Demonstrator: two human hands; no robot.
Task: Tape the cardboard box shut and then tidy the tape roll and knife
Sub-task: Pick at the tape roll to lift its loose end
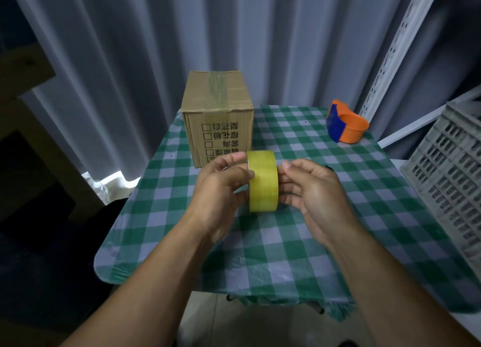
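Tape roll (262, 181) sits upright on edge btwn both hands, above the checked tablecloth (260, 242), hole axis running left-right. Left hand (221, 190) grasps its left face w/ thumb on the rim; right hand (309, 190) pinches the right side, fingertips at the tread, prob. hunting the free end. Cardboard box (217, 117) stands straight ahead, just beyond the roll, slightly left, so left hand is nearer. Its top seam, w/ a strip already along it, runs away from the person, matching the roll's unrolling direction. Orange dispenser (346, 124) far right, nearer right hand. Knife not visible.
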